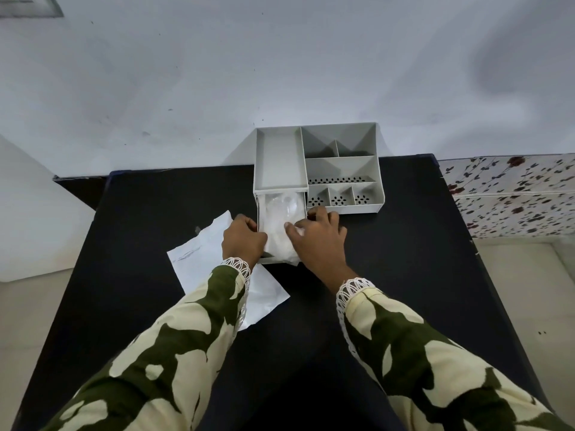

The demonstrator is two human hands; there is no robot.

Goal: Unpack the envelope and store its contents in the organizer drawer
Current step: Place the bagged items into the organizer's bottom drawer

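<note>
A grey organizer [342, 169] stands at the far edge of the black table [404, 275]. Its drawer [260, 219] is pulled out towards me from under the left tray. Inside the drawer lies a clear plastic packet with white contents [281, 222]. My left hand [244, 241] curls over the drawer's left wall and front corner. My right hand [317, 239] rests on the packet's right side, fingers pressing it down in the drawer. A white envelope [205, 247] lies flat on the table to the left, partly under my left forearm.
The organizer's right half has several open compartments [339, 178], some with perforated floors. A white wall rises right behind it. A floral-patterned surface [513, 194] stands to the right of the table. Bare black tabletop stretches to the right and in front.
</note>
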